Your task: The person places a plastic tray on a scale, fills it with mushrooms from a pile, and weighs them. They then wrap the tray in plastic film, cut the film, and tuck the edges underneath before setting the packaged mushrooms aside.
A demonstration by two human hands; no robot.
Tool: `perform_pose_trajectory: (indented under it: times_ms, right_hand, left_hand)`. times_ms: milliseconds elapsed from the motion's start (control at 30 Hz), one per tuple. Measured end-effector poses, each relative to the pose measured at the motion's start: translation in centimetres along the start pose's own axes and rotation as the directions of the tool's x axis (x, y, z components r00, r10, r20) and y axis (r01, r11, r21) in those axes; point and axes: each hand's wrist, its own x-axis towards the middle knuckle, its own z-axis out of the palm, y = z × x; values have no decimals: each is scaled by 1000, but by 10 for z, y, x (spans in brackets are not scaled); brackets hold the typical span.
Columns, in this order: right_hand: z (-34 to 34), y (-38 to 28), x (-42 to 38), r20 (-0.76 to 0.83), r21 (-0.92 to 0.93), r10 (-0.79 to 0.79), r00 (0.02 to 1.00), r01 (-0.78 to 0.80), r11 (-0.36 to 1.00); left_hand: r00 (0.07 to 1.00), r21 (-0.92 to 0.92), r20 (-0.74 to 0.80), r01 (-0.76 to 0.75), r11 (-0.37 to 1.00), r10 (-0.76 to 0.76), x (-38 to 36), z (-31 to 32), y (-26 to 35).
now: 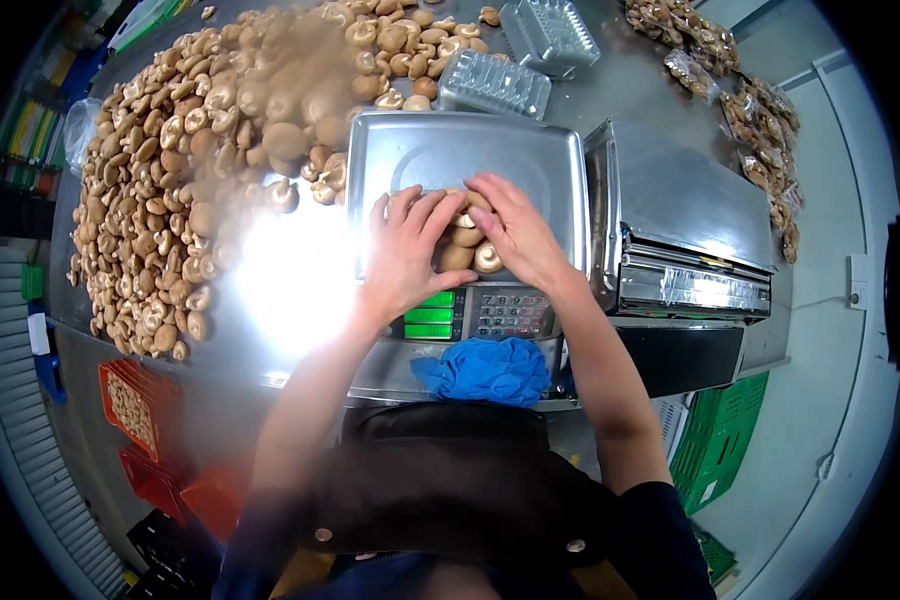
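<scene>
Both my hands are cupped around a small heap of brown shiitake mushrooms (464, 238) on the steel pan of a weighing scale (515, 142). From the left, my left hand (410, 245) curves its fingers over the heap, its thumb along the near side. My right hand (518, 232) closes in from the other side, fingers bent over the far mushrooms and thumb on top. A container under the mushrooms cannot be made out behind my hands. In front of the pan are the scale's green display (430, 315) and keypad (510, 312).
A large mushroom pile (155, 210) covers the table's left. Clear plastic trays (495, 84) stand behind the scale. To the right is a metal wrapping machine (690, 220), with packed mushrooms (765, 135) beyond. A crumpled blue glove or bag (485, 372) lies at the front edge. Part of the view is blurred.
</scene>
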Motion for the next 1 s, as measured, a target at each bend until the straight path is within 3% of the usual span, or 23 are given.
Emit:
perform_pose_trajectory:
  times_ms: [233, 333, 433, 500, 567, 667, 733, 900, 1000]
  right_hand:
    - [21, 7, -13, -125, -137, -29, 992, 11, 990]
    - [15, 12, -11, -71, -127, -61, 996, 51, 991]
    - [10, 27, -11, -194, 128, 64, 979, -39, 991]
    - [-5, 35, -18, -232, 295, 135, 963, -63, 953]
    - [-21, 33, -25, -306, 367, 153, 940, -32, 930]
    - [-34, 18, -41, -309, 209, 194, 931, -132, 969]
    - [-36, 10, -47, -241, 192, 257, 936, -214, 958]
    - [-36, -2, -48, -111, 120, 291, 950, -278, 953]
    - [-23, 14, -51, -93, 70, 309, 946, -304, 950]
  left_hand:
    - [999, 20, -30, -34, 999, 35, -1, 6, -1]
    - [999, 98, 30, -18, 995, 15, -1, -4, 5]
    - [1000, 47, -15, 11, 999, -10, -5, -12, 2]
    - [985, -109, -174, -33, 993, 13, -14, -21, -9]
    - [946, -288, -311, -2, 958, -91, -31, -30, -27]
    - [828, -553, -197, 348, 757, -524, -47, -55, -39]
    - [733, -616, -86, 493, 614, -675, -52, -63, -45]
    - [837, -550, 157, 515, 657, -525, -54, -43, -56]
    - [850, -420, 150, 517, 746, -505, -46, -26, -56]
